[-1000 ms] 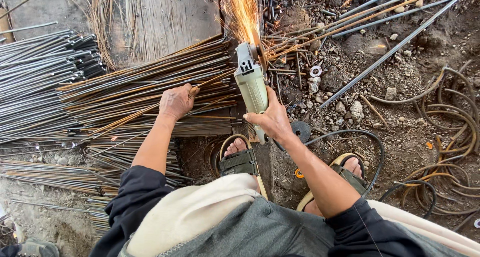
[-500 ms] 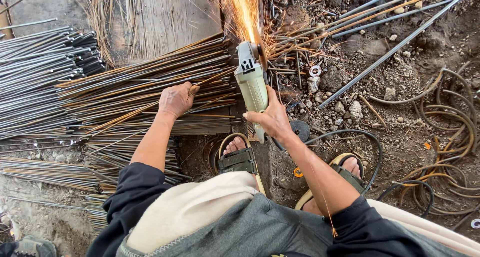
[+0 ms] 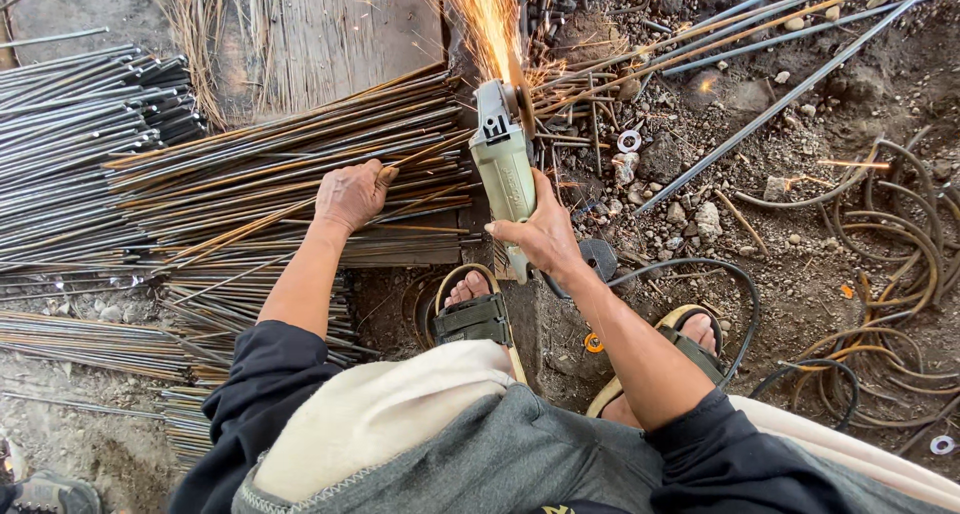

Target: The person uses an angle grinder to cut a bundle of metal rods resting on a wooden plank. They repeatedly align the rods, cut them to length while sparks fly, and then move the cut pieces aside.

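Right now my right hand [image 3: 545,236] is wrapped tight around the body of the pale green handheld angle grinder [image 3: 503,169], thumb across the top and fingers curled underneath. Its head points away from me, and a fan of orange sparks [image 3: 487,19] shoots up from where the disc meets the metal. A black power cable [image 3: 700,274] loops away from the tool's rear end, past my right foot.

My left hand [image 3: 350,196] is clenched down on the bundle of thin rusty steel rods [image 3: 250,189], pressing them flat just left of the grinder. The rods lie roughly side to side across a weathered wooden board [image 3: 330,34], and their right-hand ends reach under the grinder's head, where the sparks start. I cannot tell exactly which rod the disc is touching.

Further left lies a separate stack of greyer, cleaner steel rods [image 3: 70,104], and more rods spread out lower down by my left knee. Both my feet are in olive strap sandals [image 3: 475,319] on dirt and gravel. To the right, several long steel bars [image 3: 790,94] run diagonally over the ground, and coils of rusty brown wire [image 3: 900,254] sit near the right edge.
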